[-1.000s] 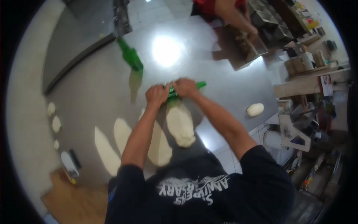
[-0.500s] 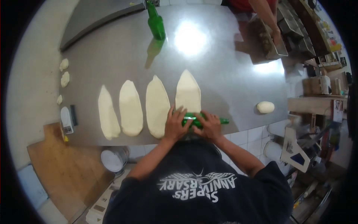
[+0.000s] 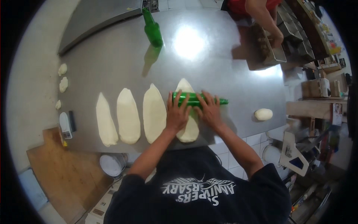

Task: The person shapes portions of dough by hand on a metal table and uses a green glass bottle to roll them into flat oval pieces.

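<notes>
My left hand (image 3: 177, 112) and my right hand (image 3: 209, 110) press flat on a green glass bottle (image 3: 197, 100) that lies on its side across an oval sheet of dough (image 3: 188, 128). The dough's far tip shows beyond the bottle and its near end reaches the table's front edge. Three other flattened dough ovals (image 3: 128, 116) lie in a row to the left on the steel table (image 3: 112, 59). Fingers of both hands are spread over the bottle.
A second green bottle (image 3: 153, 30) stands upright at the back. A dough ball (image 3: 263, 114) sits at the right, small dough lumps (image 3: 63, 84) at the left edge beside a small scale (image 3: 66, 125). Another person's arm (image 3: 263, 16) reaches to metal tins at the back right.
The bottle and both hands have rolled away from me along the dough, from its near end to past its middle. The view has also shifted.
</notes>
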Motion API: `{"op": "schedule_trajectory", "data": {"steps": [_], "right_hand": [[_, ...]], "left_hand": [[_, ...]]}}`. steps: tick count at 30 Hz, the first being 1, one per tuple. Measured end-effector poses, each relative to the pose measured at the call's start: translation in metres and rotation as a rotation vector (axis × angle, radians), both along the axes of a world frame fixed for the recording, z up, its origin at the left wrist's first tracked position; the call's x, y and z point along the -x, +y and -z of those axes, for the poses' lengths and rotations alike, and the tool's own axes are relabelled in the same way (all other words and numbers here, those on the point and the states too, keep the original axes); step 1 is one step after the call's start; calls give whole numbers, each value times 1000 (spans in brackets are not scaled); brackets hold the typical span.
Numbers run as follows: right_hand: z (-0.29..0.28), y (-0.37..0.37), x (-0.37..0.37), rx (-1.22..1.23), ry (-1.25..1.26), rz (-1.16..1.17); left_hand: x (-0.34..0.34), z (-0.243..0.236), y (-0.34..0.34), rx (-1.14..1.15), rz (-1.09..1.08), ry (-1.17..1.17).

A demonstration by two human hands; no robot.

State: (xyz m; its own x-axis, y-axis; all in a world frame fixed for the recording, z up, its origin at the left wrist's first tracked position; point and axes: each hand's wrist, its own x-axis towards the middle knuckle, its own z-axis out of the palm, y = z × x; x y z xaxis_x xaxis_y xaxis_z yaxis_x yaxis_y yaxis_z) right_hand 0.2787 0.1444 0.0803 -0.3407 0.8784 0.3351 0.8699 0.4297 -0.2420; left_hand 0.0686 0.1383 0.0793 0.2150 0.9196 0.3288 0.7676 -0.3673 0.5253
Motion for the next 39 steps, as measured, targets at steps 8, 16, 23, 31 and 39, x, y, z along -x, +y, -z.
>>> {"op": "schedule_trajectory", "data": {"steps": [8, 16, 23, 31, 39], "right_hand": [[-9, 192, 19, 690, 66, 345], [-13, 85, -3, 433, 37, 21], [3, -69, -51, 275, 78, -234], [-26, -80, -49, 591, 75, -279], [19, 55, 36, -153, -21, -140]], "left_hand": [[-17, -8, 198, 499, -125, 230], [13, 6, 114, 256, -111, 139], [-14, -2, -94, 297, 138, -113], [6, -23, -138, 225, 135, -232], [36, 25, 30, -80, -156, 31]]}}
